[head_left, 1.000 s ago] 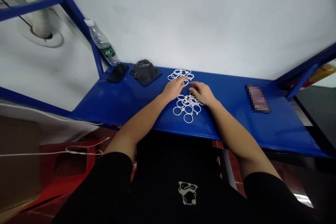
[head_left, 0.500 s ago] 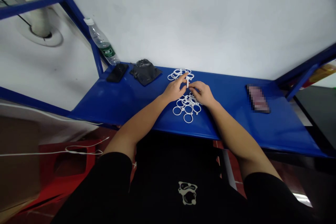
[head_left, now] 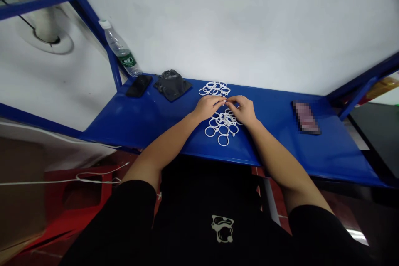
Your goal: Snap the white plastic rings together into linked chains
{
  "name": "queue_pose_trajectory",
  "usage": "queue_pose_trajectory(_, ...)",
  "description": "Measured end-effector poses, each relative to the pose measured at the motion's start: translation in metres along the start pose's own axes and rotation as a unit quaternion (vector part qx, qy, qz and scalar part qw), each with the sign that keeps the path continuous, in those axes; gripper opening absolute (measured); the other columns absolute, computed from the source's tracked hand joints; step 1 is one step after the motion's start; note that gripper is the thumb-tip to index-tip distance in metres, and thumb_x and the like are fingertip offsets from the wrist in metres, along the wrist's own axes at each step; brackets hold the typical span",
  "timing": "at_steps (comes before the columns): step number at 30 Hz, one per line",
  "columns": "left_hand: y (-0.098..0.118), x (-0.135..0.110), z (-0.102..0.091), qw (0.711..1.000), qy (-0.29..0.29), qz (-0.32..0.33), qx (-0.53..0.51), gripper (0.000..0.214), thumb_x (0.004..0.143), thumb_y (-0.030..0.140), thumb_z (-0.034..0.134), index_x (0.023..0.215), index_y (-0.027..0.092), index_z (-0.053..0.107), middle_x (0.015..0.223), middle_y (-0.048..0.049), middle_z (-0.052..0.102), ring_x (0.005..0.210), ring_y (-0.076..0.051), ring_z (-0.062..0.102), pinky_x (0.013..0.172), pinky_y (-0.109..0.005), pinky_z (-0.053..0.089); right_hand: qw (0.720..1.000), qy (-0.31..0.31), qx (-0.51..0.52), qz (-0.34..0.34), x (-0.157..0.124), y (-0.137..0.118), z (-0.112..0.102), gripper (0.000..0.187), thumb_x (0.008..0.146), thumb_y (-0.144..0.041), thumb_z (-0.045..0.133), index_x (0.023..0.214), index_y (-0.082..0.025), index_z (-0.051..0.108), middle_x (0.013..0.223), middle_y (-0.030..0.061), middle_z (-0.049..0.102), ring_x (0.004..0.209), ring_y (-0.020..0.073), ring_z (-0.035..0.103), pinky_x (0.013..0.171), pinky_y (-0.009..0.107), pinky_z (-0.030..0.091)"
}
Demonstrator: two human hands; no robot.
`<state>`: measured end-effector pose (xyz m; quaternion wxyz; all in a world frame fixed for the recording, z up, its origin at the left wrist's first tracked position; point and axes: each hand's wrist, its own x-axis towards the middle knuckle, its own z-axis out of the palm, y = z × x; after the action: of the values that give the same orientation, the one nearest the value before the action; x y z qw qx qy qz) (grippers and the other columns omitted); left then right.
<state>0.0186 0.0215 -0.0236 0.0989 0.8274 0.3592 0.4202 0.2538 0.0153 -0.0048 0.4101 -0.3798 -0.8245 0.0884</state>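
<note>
Over the shelf's middle, my left hand (head_left: pixel 207 107) and my right hand (head_left: pixel 243 110) meet fingertip to fingertip. Both pinch a small white plastic ring (head_left: pixel 224 102), mostly covered by the fingers. Just beyond them lies a loose cluster of white rings (head_left: pixel 214 91). Closer to my body, a second pile of similar white rings (head_left: pixel 228 119) spreads over the blue surface, several overlapping, some with a small knob on the rim. My right hand partly covers this pile's right side.
The blue metal shelf (head_left: pixel 149 120) runs along a white wall. On its left are a plastic water bottle (head_left: pixel 123 52), a black phone (head_left: pixel 139 86) and a crumpled dark plastic bag (head_left: pixel 172 85). At right lies a phone with a pixelated screen (head_left: pixel 306 117). A red stool (head_left: pixel 77 212) stands below left.
My left fingers have lowered and closed in beside the right fingertips. The ring, which stood upright between the hands, is now mostly hidden by them. The piles look unchanged.
</note>
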Motion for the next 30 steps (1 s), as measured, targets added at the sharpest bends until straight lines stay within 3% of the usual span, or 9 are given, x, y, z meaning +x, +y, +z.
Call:
queue_pose_trajectory(6, 0.003, -0.001, -0.001, 1.000, -0.015, 0.004, 0.017, 0.020, 0.115, 0.030, 0.068, 0.125, 0.025, 0.085, 0.118, -0.0077, 0.089, 0.110, -0.024, 0.086, 0.103, -0.044, 0.067, 1.000, 0.001, -0.001, 0.014, -0.001, -0.002, 0.001, 0.025, 0.107, -0.048, 0.072, 0.098, -0.026, 0.082, 0.091, 0.0071, 0.085, 0.083, 0.0264, 0.075, 0.082, 0.042, 0.061)
queue_pose_trajectory(14, 0.002, 0.002, 0.000, 0.998, 0.007, 0.036, 0.051, 0.024, 0.117, 0.032, 0.064, 0.121, 0.022, 0.085, 0.111, -0.0103, 0.088, 0.108, -0.025, 0.083, 0.101, -0.045, 0.063, 0.999, 0.005, -0.001, 0.038, -0.001, -0.006, 0.002, 0.027, 0.106, -0.048, 0.072, 0.096, -0.025, 0.082, 0.088, 0.0061, 0.083, 0.079, 0.0252, 0.074, 0.078, 0.040, 0.059)
queue_pose_trajectory(21, -0.001, 0.003, -0.003, 0.999, -0.021, 0.021, 0.041, 0.019, 0.113, 0.033, 0.074, 0.126, 0.025, 0.085, 0.115, -0.0086, 0.082, 0.111, -0.025, 0.078, 0.103, -0.045, 0.063, 0.998, -0.031, -0.019, 0.042, -0.001, 0.006, 0.003, 0.025, 0.104, -0.038, 0.069, 0.123, -0.026, 0.081, 0.106, 0.0086, 0.085, 0.100, 0.0312, 0.076, 0.096, 0.050, 0.062)
queue_pose_trajectory(25, -0.013, 0.005, -0.009, 0.998, 0.006, -0.046, 0.050, 0.029, 0.117, 0.038, 0.066, 0.138, 0.023, 0.080, 0.118, -0.0091, 0.081, 0.113, -0.026, 0.076, 0.108, -0.046, 0.061, 0.997, -0.069, -0.032, 0.020, -0.001, 0.010, 0.004, 0.030, 0.106, -0.037, 0.065, 0.129, -0.024, 0.080, 0.122, 0.0136, 0.085, 0.114, 0.0349, 0.076, 0.106, 0.057, 0.060)
queue_pose_trajectory(27, -0.023, 0.004, -0.012, 0.991, 0.035, -0.100, 0.080, 0.028, 0.117, 0.034, 0.062, 0.135, 0.023, 0.082, 0.125, -0.0110, 0.080, 0.118, -0.028, 0.074, 0.112, -0.047, 0.059, 0.995, -0.094, -0.021, -0.001, 0.000, 0.010, 0.005, 0.033, 0.107, -0.037, 0.064, 0.132, -0.023, 0.081, 0.134, 0.0157, 0.084, 0.125, 0.0368, 0.075, 0.113, 0.060, 0.058)
queue_pose_trajectory(30, -0.038, 0.001, -0.012, 0.974, 0.040, -0.180, 0.133, 0.023, 0.109, 0.027, 0.071, 0.126, 0.024, 0.086, 0.132, -0.0151, 0.077, 0.123, -0.034, 0.069, 0.114, -0.053, 0.055, 0.990, -0.137, 0.003, -0.026, 0.000, 0.010, 0.008, 0.034, 0.107, -0.032, 0.062, 0.132, -0.024, 0.084, 0.142, 0.0140, 0.082, 0.135, 0.0364, 0.073, 0.120, 0.063, 0.055)
